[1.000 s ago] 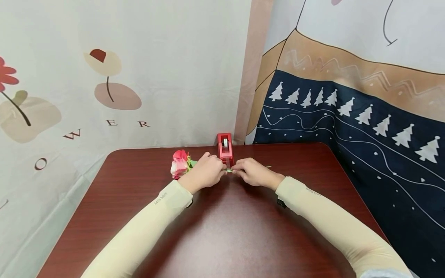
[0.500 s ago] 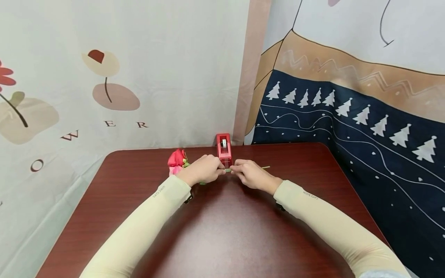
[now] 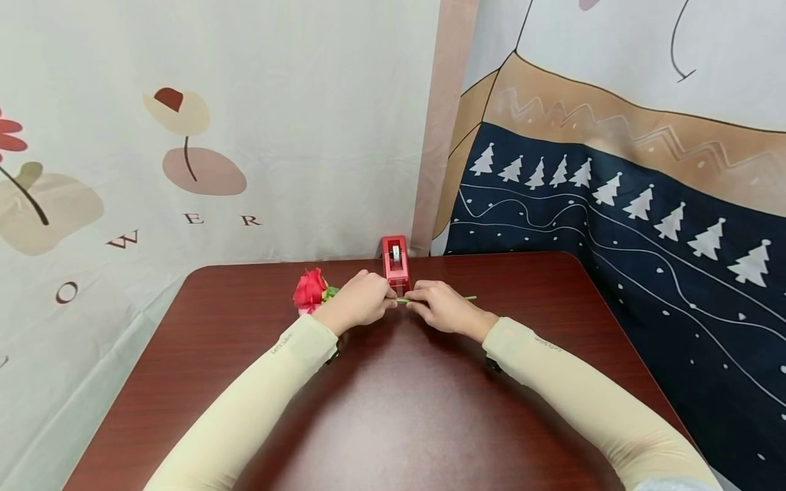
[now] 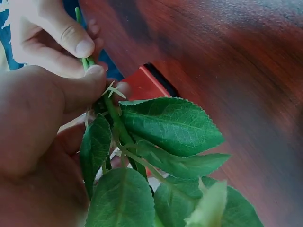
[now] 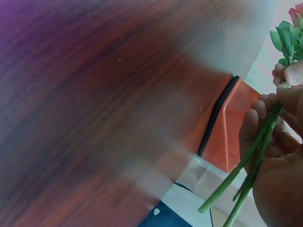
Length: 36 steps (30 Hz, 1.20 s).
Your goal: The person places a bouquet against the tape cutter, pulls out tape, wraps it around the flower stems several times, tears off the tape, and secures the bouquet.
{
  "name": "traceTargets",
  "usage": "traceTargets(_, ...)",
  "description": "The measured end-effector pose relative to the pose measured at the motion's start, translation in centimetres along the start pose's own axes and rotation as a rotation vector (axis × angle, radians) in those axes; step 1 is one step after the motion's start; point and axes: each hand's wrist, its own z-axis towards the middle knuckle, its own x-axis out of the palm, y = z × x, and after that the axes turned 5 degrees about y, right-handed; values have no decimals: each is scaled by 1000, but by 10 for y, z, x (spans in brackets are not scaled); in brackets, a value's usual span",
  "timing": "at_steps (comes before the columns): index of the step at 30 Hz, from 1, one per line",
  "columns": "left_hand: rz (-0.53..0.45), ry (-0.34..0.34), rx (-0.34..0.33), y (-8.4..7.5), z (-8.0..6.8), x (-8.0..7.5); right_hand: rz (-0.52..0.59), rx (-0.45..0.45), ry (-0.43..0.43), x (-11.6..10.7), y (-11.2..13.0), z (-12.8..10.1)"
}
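Artificial roses (image 3: 310, 290) with a red bloom lie sideways between my hands, blooms to the left. My left hand (image 3: 359, 300) pinches their green stems between thumb and fingers, just past the leaves (image 4: 165, 125). Close beside it, my right hand (image 3: 447, 307) pinches the same stems (image 5: 258, 153), whose cut ends stick out beyond it. In the right wrist view more than one stem shows, spreading apart toward the ends. A red tape dispenser (image 3: 396, 274) stands right behind the fingertips. A pale pink bloom is mostly hidden behind my left wrist.
The dark red-brown wooden table (image 3: 417, 409) spreads out under both arms. Its back edge meets a pale printed curtain (image 3: 319, 170), with a navy tree-patterned cloth (image 3: 552, 225) hanging on the right.
The roses have turned about their stems: the pink-white bloom has rolled down out of sight and the red one now faces up. Both hands stay in nearly the same place.
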Motion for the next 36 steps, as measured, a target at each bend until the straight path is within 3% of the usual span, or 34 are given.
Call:
traceTargets(7, 124, -46, 29, -2, -3, 5, 60, 53, 73, -6, 1, 4)
traceTargets(16, 229, -192, 87, -3, -4, 11, 153, 108, 187, -18, -5, 16)
traceTargets(23, 299, -247, 96, -6, -8, 11, 266, 151, 301, -26, -9, 23)
traceTargets(30, 296, -275, 90, -7, -8, 14, 211, 64, 237, -23, -12, 22)
traceTargets(36, 251, -221, 51, -7, -7, 13, 147, 19, 168, -16, -11, 18)
